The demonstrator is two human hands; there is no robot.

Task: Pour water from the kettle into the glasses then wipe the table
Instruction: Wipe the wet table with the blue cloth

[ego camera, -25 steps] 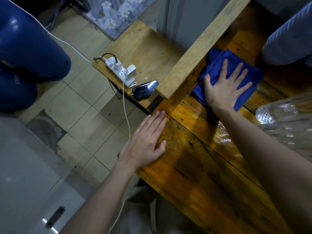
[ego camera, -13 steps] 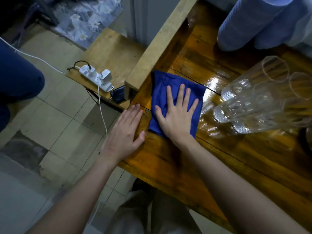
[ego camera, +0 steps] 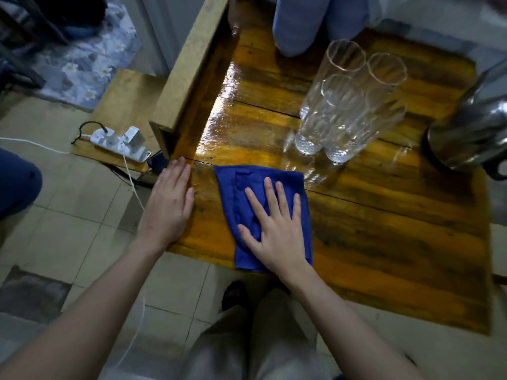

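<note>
A blue cloth (ego camera: 241, 187) lies flat near the front edge of the glossy wooden table (ego camera: 384, 229). My right hand (ego camera: 274, 226) presses on it with fingers spread. My left hand (ego camera: 170, 204) rests flat on the table's front left corner, holding nothing. Two tall clear glasses (ego camera: 340, 105) stand close together behind the cloth, with water in them. The steel kettle (ego camera: 472, 124) sits at the table's right edge, partly cut off. The wood behind the cloth shines wet.
A raw wooden beam (ego camera: 192, 64) runs along the table's left side. A white power strip (ego camera: 120, 144) with a cable lies on a low board to the left. Another person's knees (ego camera: 296, 23) are at the far edge, and a blue-clad leg (ego camera: 16, 182) at far left.
My right hand has dragged the blue cloth from the far left part of the table toward me and to the front edge. My left hand stayed on the corner.
</note>
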